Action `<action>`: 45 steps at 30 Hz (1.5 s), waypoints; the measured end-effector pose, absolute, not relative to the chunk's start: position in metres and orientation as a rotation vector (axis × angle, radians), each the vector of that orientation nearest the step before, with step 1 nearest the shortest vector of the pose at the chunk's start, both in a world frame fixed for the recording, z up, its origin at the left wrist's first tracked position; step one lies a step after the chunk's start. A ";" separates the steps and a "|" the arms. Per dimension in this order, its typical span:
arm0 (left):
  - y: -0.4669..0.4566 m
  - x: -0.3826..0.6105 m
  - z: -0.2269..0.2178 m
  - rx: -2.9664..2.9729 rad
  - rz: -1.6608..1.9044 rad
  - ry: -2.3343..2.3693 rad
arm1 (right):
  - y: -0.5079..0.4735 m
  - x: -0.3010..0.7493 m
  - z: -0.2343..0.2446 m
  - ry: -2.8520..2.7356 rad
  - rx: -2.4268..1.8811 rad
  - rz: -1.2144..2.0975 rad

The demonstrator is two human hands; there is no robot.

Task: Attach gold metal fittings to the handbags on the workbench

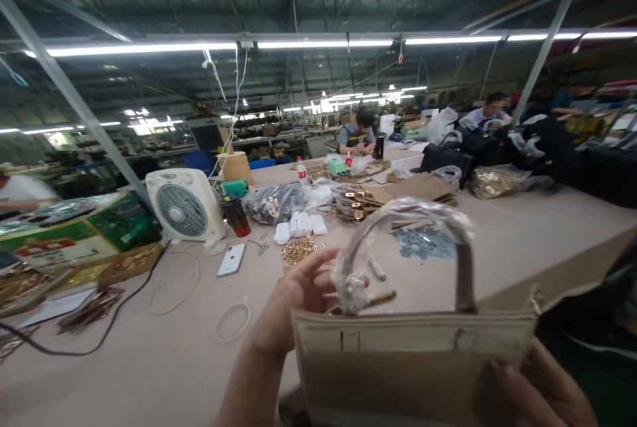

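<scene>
I hold a beige handbag [408, 361] up in front of me, its top edge level and its curved handle [398, 221] wrapped in clear plastic. My left hand [298, 294] reaches behind the bag's upper left corner, fingers curled at the base of the wrapped handle. My right hand [537, 387] grips the bag's lower right corner, fingers closed round its edge. Much of both hands is hidden by the bag.
A long tan worktable [149, 361] carries a white fan [185, 207], a white phone [231, 258], a heap of gold hardware [297, 249], plastic bags of metal parts [279, 201] and a black cable [99, 341]. Other people sit working at the far end [355, 132].
</scene>
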State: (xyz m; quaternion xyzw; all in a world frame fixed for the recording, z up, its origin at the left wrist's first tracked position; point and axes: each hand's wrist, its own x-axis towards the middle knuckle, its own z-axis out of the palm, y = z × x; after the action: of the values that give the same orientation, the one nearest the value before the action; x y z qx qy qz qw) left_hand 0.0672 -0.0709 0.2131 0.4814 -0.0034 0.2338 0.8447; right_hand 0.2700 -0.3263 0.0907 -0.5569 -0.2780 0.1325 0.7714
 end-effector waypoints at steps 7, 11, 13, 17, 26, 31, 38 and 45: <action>-0.081 0.054 0.177 1.020 0.683 0.179 | -0.262 0.271 0.080 -0.571 -1.172 0.466; -0.066 0.068 0.139 1.094 0.856 0.515 | -0.239 0.282 0.056 -0.575 -1.138 0.651; -0.056 0.074 0.120 1.230 0.900 0.639 | -0.227 0.286 0.044 -0.571 -1.116 0.716; -0.039 0.075 0.087 1.686 0.935 0.886 | -0.206 0.290 0.023 -0.525 -1.087 0.788; -0.005 0.072 0.049 1.630 0.935 0.970 | -0.166 0.291 0.002 -0.597 -1.109 0.844; 0.005 0.072 0.045 1.811 0.931 1.047 | -0.161 0.290 0.006 -0.614 -1.149 0.837; 0.012 0.068 0.019 1.716 0.848 1.004 | -0.158 0.293 0.005 -0.601 -1.355 0.784; 0.004 0.064 0.006 1.775 0.780 1.025 | -0.163 0.299 -0.008 -0.671 -1.637 0.641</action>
State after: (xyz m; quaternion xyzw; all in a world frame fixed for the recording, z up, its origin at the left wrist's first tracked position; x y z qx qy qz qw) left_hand 0.0637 0.0044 0.0055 0.7201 0.4157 0.3166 0.4566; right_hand 0.2987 -0.1631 -0.0080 -0.7031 -0.2880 0.2752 0.5890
